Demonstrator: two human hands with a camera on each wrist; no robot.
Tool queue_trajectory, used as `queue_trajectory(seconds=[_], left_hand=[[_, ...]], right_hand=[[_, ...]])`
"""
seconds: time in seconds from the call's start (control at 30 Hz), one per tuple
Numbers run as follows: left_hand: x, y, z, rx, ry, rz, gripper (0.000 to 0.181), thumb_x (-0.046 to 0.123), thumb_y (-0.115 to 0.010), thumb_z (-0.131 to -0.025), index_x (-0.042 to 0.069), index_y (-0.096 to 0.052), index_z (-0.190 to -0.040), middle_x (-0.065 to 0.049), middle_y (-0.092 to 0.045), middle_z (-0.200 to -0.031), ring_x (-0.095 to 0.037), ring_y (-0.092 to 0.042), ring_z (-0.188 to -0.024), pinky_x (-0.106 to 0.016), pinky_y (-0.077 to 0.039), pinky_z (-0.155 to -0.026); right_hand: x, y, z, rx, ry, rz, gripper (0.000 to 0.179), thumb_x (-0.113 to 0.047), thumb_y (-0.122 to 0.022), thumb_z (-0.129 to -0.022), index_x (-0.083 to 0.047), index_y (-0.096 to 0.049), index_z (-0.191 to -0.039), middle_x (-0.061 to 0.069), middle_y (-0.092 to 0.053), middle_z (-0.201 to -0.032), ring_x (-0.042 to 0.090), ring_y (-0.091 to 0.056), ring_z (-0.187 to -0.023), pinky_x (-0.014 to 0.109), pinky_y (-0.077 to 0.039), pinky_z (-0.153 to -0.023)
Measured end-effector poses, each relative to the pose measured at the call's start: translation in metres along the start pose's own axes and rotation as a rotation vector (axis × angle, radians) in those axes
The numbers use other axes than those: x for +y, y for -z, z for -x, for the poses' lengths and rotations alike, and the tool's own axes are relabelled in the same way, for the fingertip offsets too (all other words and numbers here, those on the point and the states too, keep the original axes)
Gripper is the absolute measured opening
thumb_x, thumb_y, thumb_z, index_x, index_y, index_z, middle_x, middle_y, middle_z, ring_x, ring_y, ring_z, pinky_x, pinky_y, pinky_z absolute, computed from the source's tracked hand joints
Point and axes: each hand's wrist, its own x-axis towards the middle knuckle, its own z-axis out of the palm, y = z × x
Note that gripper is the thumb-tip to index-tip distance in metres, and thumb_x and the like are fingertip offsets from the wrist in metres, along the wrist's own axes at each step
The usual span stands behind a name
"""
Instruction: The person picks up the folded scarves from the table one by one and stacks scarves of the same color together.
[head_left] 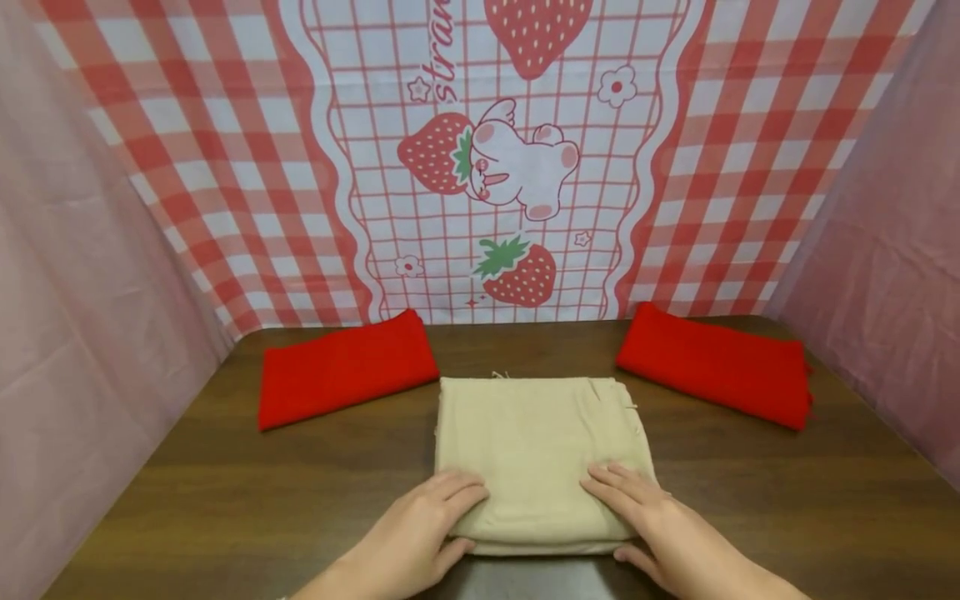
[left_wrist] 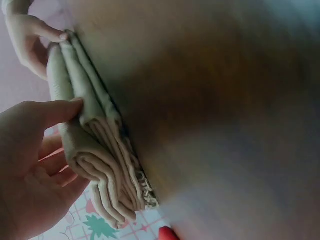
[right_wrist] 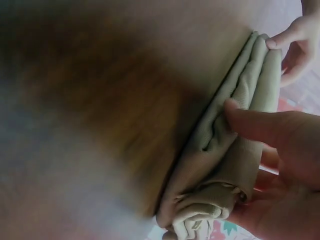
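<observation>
A thick, folded beige cloth [head_left: 532,450] lies on the table, its front folds facing me and loose threads along its far and right edges. At its near left corner, my left hand [head_left: 420,529] has the fingers over the top and the thumb against the front folds. My right hand [head_left: 660,525] grips the near right corner the same way. In the left wrist view, the left thumb [left_wrist: 67,111] presses between stacked layers of the cloth [left_wrist: 95,125]. The right thumb [right_wrist: 245,120] sits on the front layers in the right wrist view.
One folded red cloth [head_left: 345,371] lies at the back left of the brown table [head_left: 300,475], another red cloth [head_left: 712,362] at the back right. Behind the table hangs a strawberry-print checked curtain [head_left: 517,175], with plain pink fabric [head_left: 885,250] at the sides.
</observation>
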Motion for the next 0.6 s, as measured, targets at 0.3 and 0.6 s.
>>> queue_trajectory(seconds=[0.3, 0.6], left_hand=[[-0.003, 0.0, -0.007, -0.043, 0.069, 0.018, 0.045, 0.017, -0.076, -0.08, 0.01, -0.061, -0.122, 0.0, -0.063, -0.121, -0.014, -0.058, -0.114, -0.03, -0.051, -0.097], [-0.008, 0.002, -0.014, -0.112, 0.094, 0.061, 0.043, 0.016, -0.075, -0.082, 0.011, -0.061, -0.122, 0.0, -0.064, -0.122, -0.015, -0.059, -0.114, -0.031, -0.051, -0.097]], right_hand=[[0.003, 0.006, -0.011, -0.038, -0.005, -0.024, 0.076, -0.015, -0.087, -0.061, -0.013, -0.057, -0.132, 0.007, -0.062, -0.129, 0.03, -0.062, -0.114, 0.04, -0.058, -0.082], [0.009, 0.005, -0.014, -0.048, 0.006, -0.04, 0.071, -0.014, -0.086, -0.064, -0.012, -0.059, -0.129, 0.007, -0.064, -0.127, 0.029, -0.063, -0.112, 0.038, -0.058, -0.082]])
